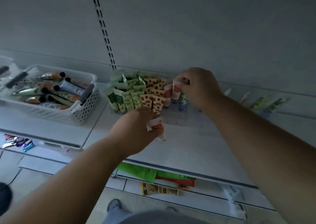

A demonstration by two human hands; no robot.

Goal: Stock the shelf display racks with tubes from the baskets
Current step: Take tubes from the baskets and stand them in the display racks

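A clear display rack (172, 119) stands on the white shelf, filled with upright green tubes (126, 95) and orange-patterned tubes (153, 94). My right hand (198, 88) pinches the flat end of a red-and-white tube (176, 90) standing at the rack's right side. In front of the rack, my left hand (135, 129) grips another red-and-white tube (156, 126), cap pointing down. At the left sits a white perforated basket (82, 111) holding several loose tubes (51, 90).
More tubes (266, 102) stand along the back wall at the right, dim and blurred. The white shelf (196, 147) has a front edge near my forearms. Lower shelves hold green packets (136, 170), yellow packets (159, 189) and small items (18, 141) at the left.
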